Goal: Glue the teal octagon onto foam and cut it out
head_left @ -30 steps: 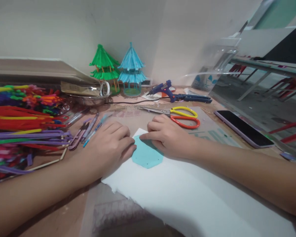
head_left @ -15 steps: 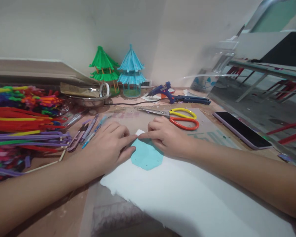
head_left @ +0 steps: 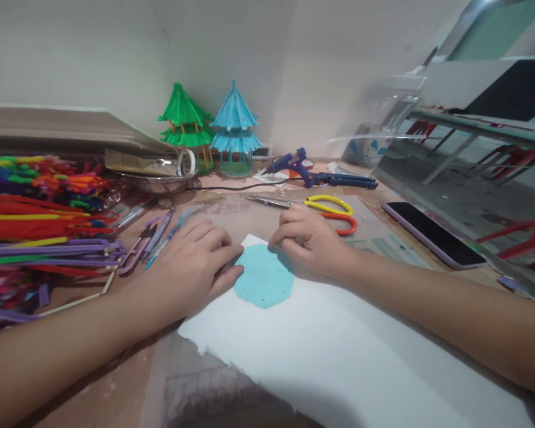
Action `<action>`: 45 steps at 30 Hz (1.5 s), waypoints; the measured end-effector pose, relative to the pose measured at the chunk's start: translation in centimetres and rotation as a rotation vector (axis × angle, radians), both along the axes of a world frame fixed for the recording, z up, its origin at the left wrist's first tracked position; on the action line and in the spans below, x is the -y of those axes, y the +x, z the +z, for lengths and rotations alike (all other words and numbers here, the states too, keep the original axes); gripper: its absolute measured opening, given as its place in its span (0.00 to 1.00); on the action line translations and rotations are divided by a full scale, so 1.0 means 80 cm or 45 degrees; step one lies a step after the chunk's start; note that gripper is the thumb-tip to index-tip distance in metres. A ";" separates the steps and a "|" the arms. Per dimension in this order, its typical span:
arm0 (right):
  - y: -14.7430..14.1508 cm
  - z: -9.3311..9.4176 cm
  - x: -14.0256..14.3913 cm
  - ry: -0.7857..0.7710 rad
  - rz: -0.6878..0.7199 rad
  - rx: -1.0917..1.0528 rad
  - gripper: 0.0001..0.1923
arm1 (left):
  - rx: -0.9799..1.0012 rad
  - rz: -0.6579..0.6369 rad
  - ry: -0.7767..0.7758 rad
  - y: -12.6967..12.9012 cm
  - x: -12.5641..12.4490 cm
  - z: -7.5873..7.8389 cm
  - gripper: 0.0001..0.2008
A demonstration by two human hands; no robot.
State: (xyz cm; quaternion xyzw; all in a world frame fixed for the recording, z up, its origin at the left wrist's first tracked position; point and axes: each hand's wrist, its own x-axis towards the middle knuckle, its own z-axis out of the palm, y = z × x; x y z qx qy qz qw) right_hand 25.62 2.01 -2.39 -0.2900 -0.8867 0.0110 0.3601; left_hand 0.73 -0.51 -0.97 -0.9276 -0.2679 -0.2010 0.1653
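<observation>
Drawn back across the teal piece [head_left: 264, 279], the right hand [head_left: 310, 241] bunches at its right edge, grip unclear. The left hand [head_left: 196, 255], thumb and 1 finger parted, touches the left edge, apparently steadying it near the far corner of the white sheet [head_left: 321, 351]. Scissors [head_left: 285, 204] lie beyond, probably for easy reach.

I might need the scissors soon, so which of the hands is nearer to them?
Right. The right hand is just in front of the scissors, partly hiding them; the left hand is farther off, by the left edge of the turquoise piece.
</observation>
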 end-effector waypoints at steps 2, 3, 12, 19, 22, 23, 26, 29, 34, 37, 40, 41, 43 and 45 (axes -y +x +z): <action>0.002 0.000 -0.002 -0.014 0.029 0.011 0.17 | 0.011 0.000 -0.019 0.000 0.000 0.001 0.16; 0.003 0.000 -0.003 -0.018 0.040 0.030 0.17 | 0.014 -0.002 -0.028 0.000 0.000 0.001 0.16; 0.002 0.002 -0.006 -0.042 0.044 0.076 0.17 | 0.025 -0.028 -0.030 0.000 -0.001 0.001 0.16; 0.004 0.002 -0.006 -0.055 0.068 0.050 0.17 | 0.025 -0.015 -0.052 0.000 -0.001 0.000 0.17; 0.003 0.003 -0.005 -0.055 0.067 0.055 0.17 | 0.043 0.006 -0.087 -0.001 -0.001 -0.001 0.16; 0.003 0.004 -0.005 -0.050 0.064 0.054 0.17 | 0.047 0.009 -0.095 -0.001 -0.001 -0.002 0.15; 0.006 0.004 -0.005 -0.017 0.059 0.043 0.17 | 0.049 0.005 -0.090 -0.001 -0.001 -0.002 0.16; 0.008 0.003 -0.006 -0.013 0.068 0.050 0.17 | 0.037 0.002 -0.079 -0.001 -0.001 -0.001 0.17; 0.005 0.005 -0.006 -0.063 0.093 0.092 0.15 | 0.028 0.018 -0.120 -0.002 -0.001 -0.001 0.17; 0.009 0.021 -0.004 -0.292 -0.041 0.107 0.14 | 0.068 0.074 -0.239 -0.002 -0.002 -0.002 0.16; 0.023 0.052 -0.004 -0.615 -0.223 0.262 0.14 | 0.102 0.097 -0.375 -0.002 -0.003 -0.003 0.17; 0.029 0.062 -0.004 -0.687 -0.227 0.371 0.12 | 0.106 0.095 -0.416 -0.001 -0.004 -0.004 0.18; 0.040 0.079 0.000 -0.762 -0.217 0.563 0.07 | 0.112 0.084 -0.470 -0.001 -0.005 -0.005 0.18; 0.048 0.090 0.010 -0.802 -0.304 0.719 0.08 | 0.120 0.089 -0.495 0.000 -0.006 -0.008 0.18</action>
